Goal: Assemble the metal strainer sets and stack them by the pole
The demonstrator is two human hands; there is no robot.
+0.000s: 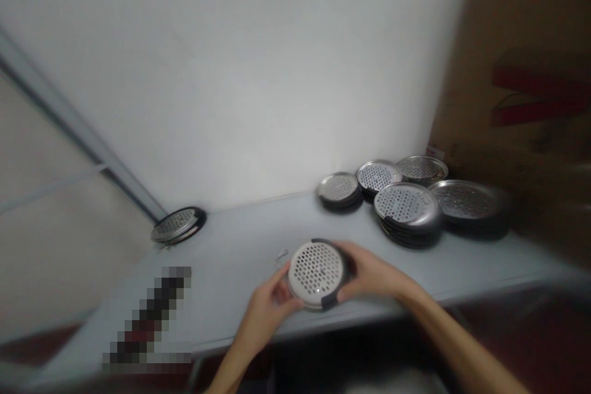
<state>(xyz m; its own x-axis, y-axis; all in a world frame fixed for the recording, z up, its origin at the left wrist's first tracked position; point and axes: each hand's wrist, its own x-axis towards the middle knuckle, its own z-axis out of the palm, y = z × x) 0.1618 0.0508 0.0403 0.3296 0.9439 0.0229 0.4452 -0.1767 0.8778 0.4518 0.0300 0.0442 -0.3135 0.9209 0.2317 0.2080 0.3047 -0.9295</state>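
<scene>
Both hands hold a round perforated metal strainer disc (316,274) with a dark rim, tilted toward me above the white table (240,265). My left hand (272,298) grips its lower left edge, and my right hand (369,274) grips its right edge. Several stacks of similar discs (406,209) stand to the right of my hands, and one more disc (178,225) leans near the far left corner. A small wire clip (281,255) lies on the table just beyond my left hand.
A white wall (231,74) rises behind the table. A large brown cardboard box (517,86) with red markings stands at the right. A pixelated patch (148,320) hides part of the table's near left area.
</scene>
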